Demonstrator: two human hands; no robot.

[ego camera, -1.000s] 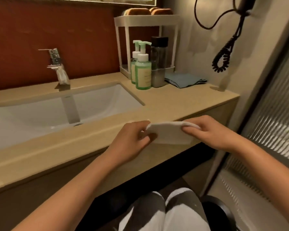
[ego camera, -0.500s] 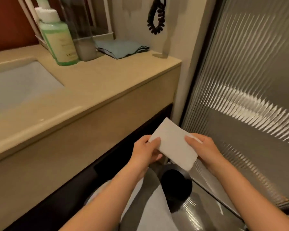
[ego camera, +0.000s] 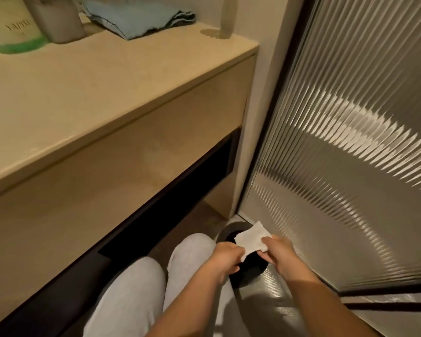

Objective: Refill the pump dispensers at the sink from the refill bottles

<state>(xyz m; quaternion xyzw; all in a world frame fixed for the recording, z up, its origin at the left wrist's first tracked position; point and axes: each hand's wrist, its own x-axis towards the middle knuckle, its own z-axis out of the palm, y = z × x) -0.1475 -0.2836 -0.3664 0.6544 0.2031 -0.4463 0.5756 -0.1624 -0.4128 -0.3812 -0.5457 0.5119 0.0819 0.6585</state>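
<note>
white tissue (ego camera: 250, 240), blue cloth (ego camera: 141, 17), ribbed glass (ego camera: 350, 142)

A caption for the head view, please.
Left hand and right hand hold a white paper wipe above a round dark bin.

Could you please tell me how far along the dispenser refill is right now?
Done, probably: pouring, as the green dispenser stands on the counter and neither hand holds a bottle; its level is out of view. In hand: left hand and right hand pinch a white wipe over the bin. Left: dropping it in.

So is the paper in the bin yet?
Not yet: the left hand and right hand pinch the white paper over the bin.
</note>
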